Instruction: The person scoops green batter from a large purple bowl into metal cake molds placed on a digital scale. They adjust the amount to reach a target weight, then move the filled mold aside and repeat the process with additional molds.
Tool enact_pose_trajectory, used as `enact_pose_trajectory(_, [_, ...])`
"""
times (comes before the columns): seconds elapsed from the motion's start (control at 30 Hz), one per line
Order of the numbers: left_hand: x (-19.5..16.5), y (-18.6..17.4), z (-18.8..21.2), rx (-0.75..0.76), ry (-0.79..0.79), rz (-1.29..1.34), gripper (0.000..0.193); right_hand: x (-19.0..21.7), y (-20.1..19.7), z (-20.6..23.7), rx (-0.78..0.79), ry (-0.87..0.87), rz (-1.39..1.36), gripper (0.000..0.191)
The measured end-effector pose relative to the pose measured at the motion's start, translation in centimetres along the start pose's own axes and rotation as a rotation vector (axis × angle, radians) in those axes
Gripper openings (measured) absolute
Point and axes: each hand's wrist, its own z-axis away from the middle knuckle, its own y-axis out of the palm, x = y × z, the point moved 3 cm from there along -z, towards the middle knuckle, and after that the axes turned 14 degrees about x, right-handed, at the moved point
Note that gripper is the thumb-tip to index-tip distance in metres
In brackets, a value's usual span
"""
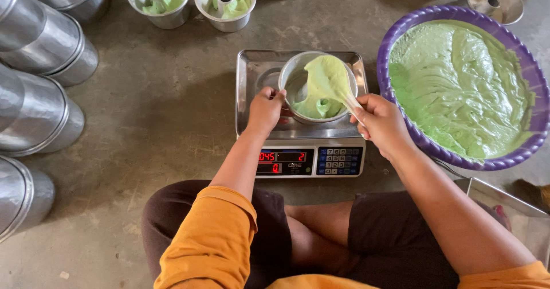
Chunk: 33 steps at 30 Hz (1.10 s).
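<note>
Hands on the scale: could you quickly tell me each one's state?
Left hand: gripping the metal pan rim.
Right hand: closed on the batter-coated spatula.

This looks like a small home bakery working at floor level. A digital scale sits on the bare concrete floor, a big purple basin of green batter just beside it, with stacked metal cake tins along the floor's left edge.

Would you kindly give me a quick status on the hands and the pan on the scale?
Left hand steadies pan rim. Right hand holds spatula loaded with green batter. Nothing blocking.
</note>
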Motion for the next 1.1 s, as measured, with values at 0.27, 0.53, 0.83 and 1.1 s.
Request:
enact_pose_trajectory(0.27, [1.1, 2.5, 1.4, 0.011, -0.087, 0.029, 0.021, 1.2, -8.2, 1.7, 0.161, -0.133, -0.833, 0.022])
enact_pose_trajectory(0.53, [-0.2, 1.8, 0.2, -0.112, 0.058, -0.145, 0.031, -2.2, -19.9, 7.9, -0.503, 0.219, 1.001, 0.032])
enact_pose_trajectory(0.83, [0.7, 3.1, 1.4, 0.023, -0.103, 0.098, 0.029, -11.2, -23.9, 5.8, 0.08, 0.484, 1.715, 0.056])
enact_pose_trajectory(1.1, [-4.5, 0.9, 4.8, -0.164, -0.103, -0.366, 0.046, -9.5, -25.1, 10.1, -0.031, 0.727, 1.778, 0.049])
